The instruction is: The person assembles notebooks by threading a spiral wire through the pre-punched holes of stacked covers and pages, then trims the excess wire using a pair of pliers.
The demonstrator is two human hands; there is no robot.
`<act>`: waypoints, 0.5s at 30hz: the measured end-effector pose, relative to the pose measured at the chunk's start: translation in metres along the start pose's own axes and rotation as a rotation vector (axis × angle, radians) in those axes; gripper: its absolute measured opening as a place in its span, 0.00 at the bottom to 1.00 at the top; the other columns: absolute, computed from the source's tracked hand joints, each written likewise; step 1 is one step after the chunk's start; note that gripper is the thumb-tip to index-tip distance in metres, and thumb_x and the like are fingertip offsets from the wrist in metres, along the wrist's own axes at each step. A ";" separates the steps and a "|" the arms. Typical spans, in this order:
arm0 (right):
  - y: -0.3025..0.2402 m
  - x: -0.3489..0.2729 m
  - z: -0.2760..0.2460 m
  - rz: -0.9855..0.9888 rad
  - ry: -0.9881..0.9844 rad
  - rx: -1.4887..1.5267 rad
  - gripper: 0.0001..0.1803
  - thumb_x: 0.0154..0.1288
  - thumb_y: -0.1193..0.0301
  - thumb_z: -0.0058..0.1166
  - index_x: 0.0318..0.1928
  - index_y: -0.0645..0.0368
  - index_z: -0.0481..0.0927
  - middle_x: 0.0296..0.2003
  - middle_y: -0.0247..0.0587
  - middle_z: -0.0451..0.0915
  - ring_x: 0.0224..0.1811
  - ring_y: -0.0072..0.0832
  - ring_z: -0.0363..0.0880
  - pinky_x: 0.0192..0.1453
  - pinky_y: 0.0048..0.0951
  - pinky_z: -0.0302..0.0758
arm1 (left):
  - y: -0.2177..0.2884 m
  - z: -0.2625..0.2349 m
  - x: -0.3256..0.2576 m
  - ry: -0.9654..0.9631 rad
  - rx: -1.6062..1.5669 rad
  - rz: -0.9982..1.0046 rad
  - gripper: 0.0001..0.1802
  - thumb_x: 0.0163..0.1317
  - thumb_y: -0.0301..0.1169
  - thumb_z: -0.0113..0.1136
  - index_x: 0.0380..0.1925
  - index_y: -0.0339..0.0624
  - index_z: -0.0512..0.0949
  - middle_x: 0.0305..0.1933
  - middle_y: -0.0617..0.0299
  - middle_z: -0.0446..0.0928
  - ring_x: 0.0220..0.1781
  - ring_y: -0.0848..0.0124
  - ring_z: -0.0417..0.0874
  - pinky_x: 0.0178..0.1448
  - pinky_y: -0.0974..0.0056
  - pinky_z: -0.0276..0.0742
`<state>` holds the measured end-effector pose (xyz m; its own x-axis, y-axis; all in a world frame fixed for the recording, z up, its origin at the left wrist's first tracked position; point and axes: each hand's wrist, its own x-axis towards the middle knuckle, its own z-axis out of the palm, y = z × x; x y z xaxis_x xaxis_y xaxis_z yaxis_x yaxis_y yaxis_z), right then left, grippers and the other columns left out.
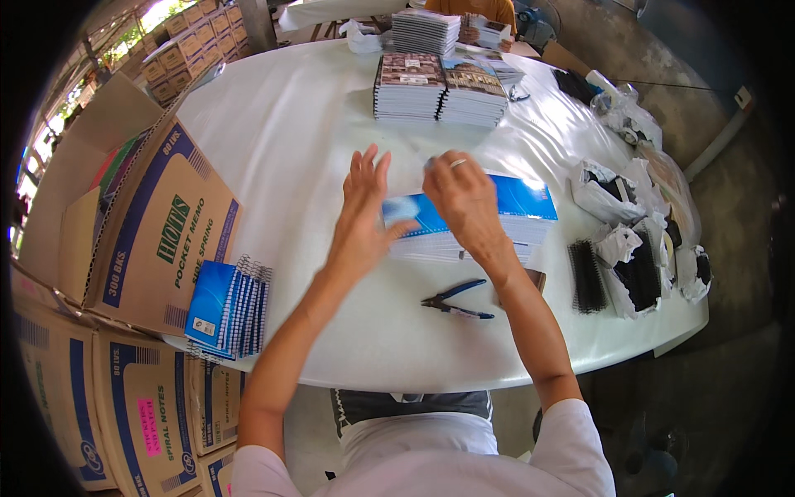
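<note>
The blue booklet stack [523, 212] is serving as the landmark; it is lying on the white-covered table [273, 174] in front of the person, blue covers showing uppermost along its far side and white page edges facing the person.

The left hand [363, 217] is hovering at the landmark's left end, fingers spread and pointing away from the person, the thumb reaching over the stack's left part. Motion blur is obscuring whether the thumb is touching.

The right hand [460, 192] is passing over the landmark's middle, fingers drawn in, a ring showing on one of them. Something small and dark is appearing at its fingertips; whether the hand is pinching it cannot be told.

Cutting pliers [457, 300] with dark blue handles are lying on the near side of the landmark, jaws pointing left. A brown block [537, 280] is sitting just nearer than the landmark's right part, partly hidden by the right forearm.

Well to the left of the landmark and nearer the person, blue spiral notebooks [225, 311] are lying in a pile beside an open cardboard box [170, 219].

To the landmark's right, black spiral coils [586, 277] are lying next to plastic bags [619, 248] holding more dark coils.

Beyond the landmark, thick books [410, 87] are standing in stacks, and a co-worker in an orange-yellow top [472, 7] is sitting or standing farther off.
</note>
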<state>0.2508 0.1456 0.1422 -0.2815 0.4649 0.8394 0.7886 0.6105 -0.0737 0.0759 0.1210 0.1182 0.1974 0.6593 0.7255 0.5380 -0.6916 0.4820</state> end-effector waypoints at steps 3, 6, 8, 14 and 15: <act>-0.030 0.010 -0.034 0.424 0.110 0.228 0.10 0.64 0.73 0.59 0.29 0.66 0.76 0.29 0.42 0.75 0.24 0.30 0.76 0.25 0.32 0.70 | 0.045 0.015 -0.028 0.080 0.091 0.128 0.50 0.49 0.30 0.75 0.71 0.35 0.58 0.74 0.41 0.59 0.76 0.34 0.53 0.72 0.35 0.54; -0.050 -0.010 -0.066 0.937 -0.073 0.558 0.15 0.66 0.69 0.61 0.28 0.70 0.77 0.30 0.36 0.75 0.25 0.18 0.70 0.27 0.27 0.66 | 0.059 0.028 -0.054 0.157 0.283 0.147 0.38 0.53 0.21 0.68 0.67 0.37 0.67 0.70 0.43 0.68 0.74 0.39 0.62 0.71 0.37 0.57; -0.051 -0.038 -0.079 0.969 -0.109 0.711 0.14 0.65 0.68 0.62 0.30 0.69 0.79 0.35 0.37 0.76 0.29 0.20 0.72 0.31 0.27 0.68 | 0.060 0.010 -0.066 0.011 0.162 0.138 0.32 0.56 0.17 0.61 0.64 0.38 0.72 0.66 0.47 0.72 0.72 0.46 0.68 0.71 0.42 0.61; -0.044 -0.125 -0.077 0.464 -0.299 0.767 0.33 0.60 0.71 0.68 0.61 0.57 0.62 0.49 0.40 0.73 0.54 0.27 0.72 0.58 0.27 0.68 | 0.024 -0.046 -0.096 -0.538 -0.592 -0.299 0.32 0.62 0.12 0.50 0.68 0.41 0.69 0.67 0.54 0.73 0.72 0.61 0.71 0.72 0.56 0.66; -0.050 -0.139 -0.069 0.619 -0.344 0.892 0.31 0.61 0.73 0.67 0.59 0.58 0.63 0.49 0.39 0.73 0.54 0.27 0.72 0.58 0.27 0.68 | 0.012 -0.037 -0.110 -0.495 -0.695 -0.407 0.35 0.62 0.12 0.51 0.71 0.42 0.63 0.69 0.53 0.71 0.73 0.60 0.69 0.73 0.57 0.65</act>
<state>0.2877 0.0064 0.0664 -0.2224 0.9124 0.3436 0.2127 0.3894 -0.8962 0.0302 0.0289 0.0629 0.5136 0.8287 0.2225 0.0647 -0.2960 0.9530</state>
